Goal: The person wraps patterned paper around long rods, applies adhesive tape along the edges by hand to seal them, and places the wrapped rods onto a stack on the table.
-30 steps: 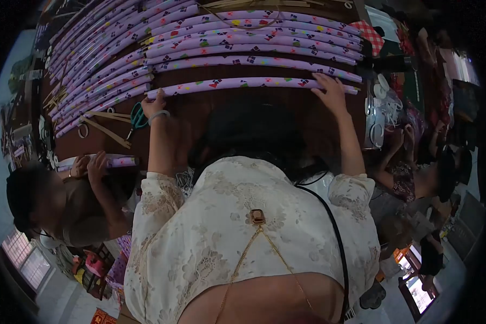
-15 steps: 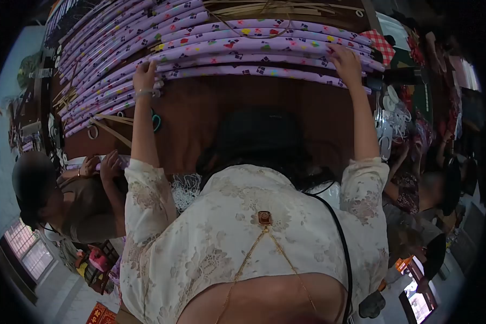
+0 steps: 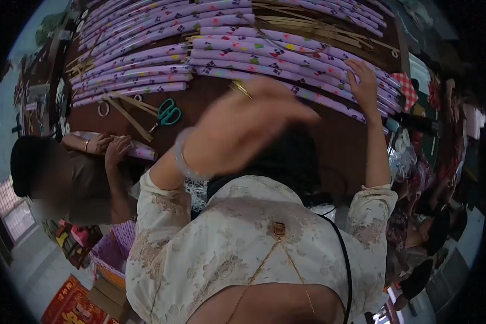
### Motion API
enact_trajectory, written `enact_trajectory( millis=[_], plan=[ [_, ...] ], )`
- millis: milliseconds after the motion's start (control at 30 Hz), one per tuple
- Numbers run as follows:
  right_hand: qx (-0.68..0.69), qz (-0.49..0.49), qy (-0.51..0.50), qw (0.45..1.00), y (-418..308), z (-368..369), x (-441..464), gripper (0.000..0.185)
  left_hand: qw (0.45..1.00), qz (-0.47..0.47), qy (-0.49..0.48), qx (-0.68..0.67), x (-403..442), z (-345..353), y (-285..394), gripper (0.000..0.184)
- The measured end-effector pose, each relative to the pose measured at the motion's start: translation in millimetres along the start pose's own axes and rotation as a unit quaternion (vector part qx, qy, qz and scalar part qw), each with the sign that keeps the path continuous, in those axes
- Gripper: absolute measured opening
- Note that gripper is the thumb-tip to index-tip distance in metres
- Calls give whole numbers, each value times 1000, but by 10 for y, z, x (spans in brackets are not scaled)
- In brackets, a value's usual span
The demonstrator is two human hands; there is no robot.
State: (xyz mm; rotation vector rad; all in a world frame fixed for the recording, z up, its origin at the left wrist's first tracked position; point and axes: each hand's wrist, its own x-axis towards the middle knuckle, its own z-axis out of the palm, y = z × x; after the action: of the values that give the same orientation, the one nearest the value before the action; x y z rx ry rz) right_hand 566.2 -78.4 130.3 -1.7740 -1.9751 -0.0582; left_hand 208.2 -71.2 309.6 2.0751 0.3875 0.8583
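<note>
Several long lilac rolls of patterned wrapping paper [image 3: 275, 54] lie side by side across the table in front of me. My right hand [image 3: 363, 82] rests on their right part, fingers spread over the paper and gripping nothing. Blurred by motion, my left hand [image 3: 248, 127] hangs above the table in front of my chest, off the rolls. A pale bangle and a gold-coloured ring show on it, but its fingers are smeared. More lilac rolls [image 3: 135, 56] are lined up on the left.
Teal-handled scissors [image 3: 169, 112] lie beside flat tan strips [image 3: 128, 116] and a tape ring [image 3: 103, 109]. At left, a co-worker's hands [image 3: 113, 147] are on another patterned roll. A red checked cloth [image 3: 405, 90] and clear plastic bags [image 3: 407, 156] sit at right.
My left hand has left the rolls and swung toward my chest and rightward. My right hand stays at the rolls' right part. The view has shifted, showing the scissors fully.
</note>
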Motion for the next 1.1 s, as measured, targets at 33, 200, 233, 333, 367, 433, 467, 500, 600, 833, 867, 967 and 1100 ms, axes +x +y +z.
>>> enact_trajectory(
  millis=[33, 200, 233, 333, 367, 433, 467, 500, 600, 833, 867, 967, 1100],
  plan=[
    [-2, -19, 1, 1000, -118, 90, 186, 25, 997, 61, -35, -35, 24, 55, 214, 20],
    [16, -160, -22, 987, -573, 919, 1298, 20, 967, 238, 10, -85, 109, 91, 573, 19],
    [12, -169, -22, 985, -693, 1070, 1483, 20, 965, 250, 23, -81, 94, 30, 567, 19],
    [17, -170, -63, 983, -955, 1460, 1933, 20, 961, 263, 78, -46, -14, -267, 488, 19],
    [-3, -157, -88, 984, -1007, 1609, 2101, 19, 959, 263, 100, -30, -66, -390, 456, 20],
    [-14, -145, -121, 982, -1088, 1812, 2275, 26, 956, 255, 148, 2, -201, -627, 367, 20],
    [-84, -26, -194, 977, -1155, 1876, 2368, 32, 953, 247, 172, 24, -277, -740, 338, 20],
    [-153, 95, -259, 949, -1207, 1914, 2440, 38, 950, 236, 198, 45, -368, -844, 286, 20],
    [-39, 165, -302, 938, -975, 2060, 2435, 52, 949, 155, 261, 82, -578, -1086, 4, 22],
    [212, 406, -267, 848, -821, 2258, 2234, 60, 914, -253, 302, -94, -774, -141, -1104, 20],
    [244, 426, -252, 834, -755, 2355, 2232, 59, 895, -280, 306, -162, -779, 18, -1223, 19],
    [251, 445, -287, 810, -835, 2256, 2294, 33, 903, -310, 242, -174, -777, 204, -1386, 18],
    [516, 407, -255, 710, -553, 2562, 2264, 32, 901, -325, 250, -143, -836, 265, -1451, 17]
  ],
)
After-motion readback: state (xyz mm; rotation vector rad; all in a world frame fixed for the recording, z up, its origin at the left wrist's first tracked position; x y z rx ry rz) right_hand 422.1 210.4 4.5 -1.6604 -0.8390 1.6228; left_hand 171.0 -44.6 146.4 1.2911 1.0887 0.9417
